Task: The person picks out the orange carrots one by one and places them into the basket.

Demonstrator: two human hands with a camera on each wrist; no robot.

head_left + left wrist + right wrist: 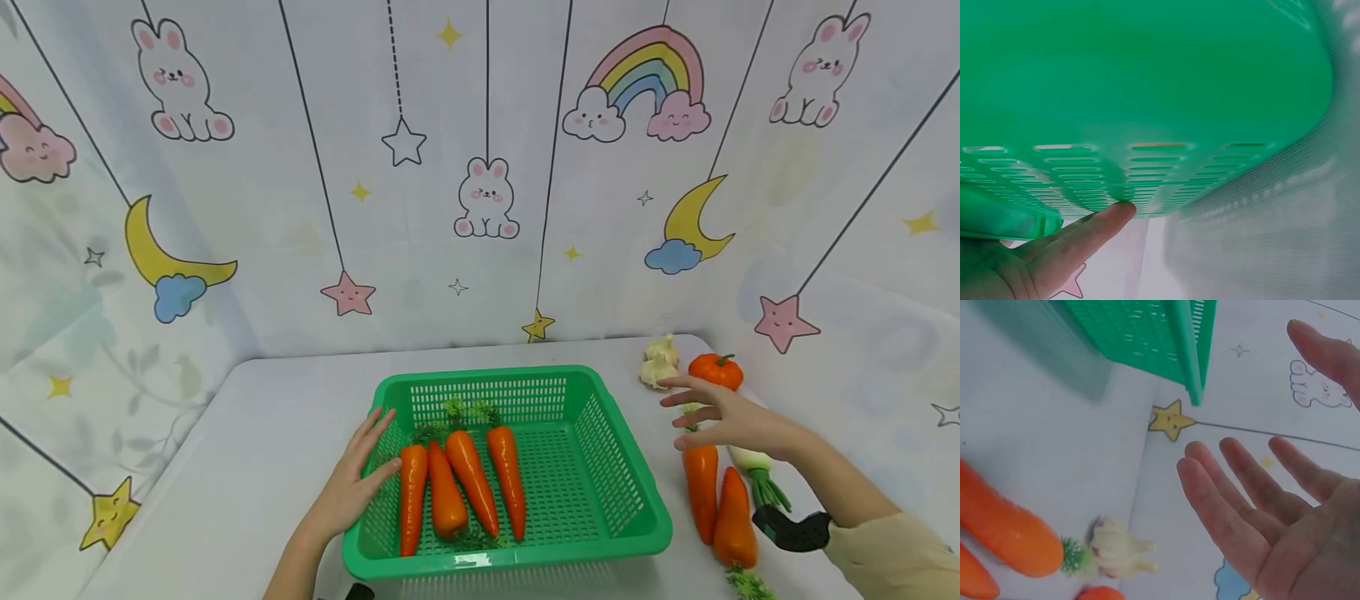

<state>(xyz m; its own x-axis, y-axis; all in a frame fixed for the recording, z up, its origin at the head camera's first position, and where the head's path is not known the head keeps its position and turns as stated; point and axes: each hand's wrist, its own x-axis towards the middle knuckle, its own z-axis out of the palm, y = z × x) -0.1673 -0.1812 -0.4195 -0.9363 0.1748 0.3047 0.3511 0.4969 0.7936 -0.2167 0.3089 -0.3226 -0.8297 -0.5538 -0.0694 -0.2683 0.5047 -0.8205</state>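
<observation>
A green plastic basket (570, 552) holds several orange carrots (510, 475) with leafy green tops, lying on its left side. At the basket's left rim is my left hand (352, 479), fingers extended and thumb reaching over the edge. In the left wrist view, a straight finger (1085, 240) is near the slotted wall; whether it touches cannot be told. To the right of the basket, my right hand (738, 421) hovers with fingers spread and nothing in it. Below it lie two more carrots (702, 492), partly covered by the hand.
Garlic bulbs (660, 367) and a small orange pumpkin-like vegetable (716, 372) lie at the back right. A white vegetable with green leaves (765, 483) lies beside the outer carrots. A patterned cloth wall (420, 225) stands behind the white table (292, 433).
</observation>
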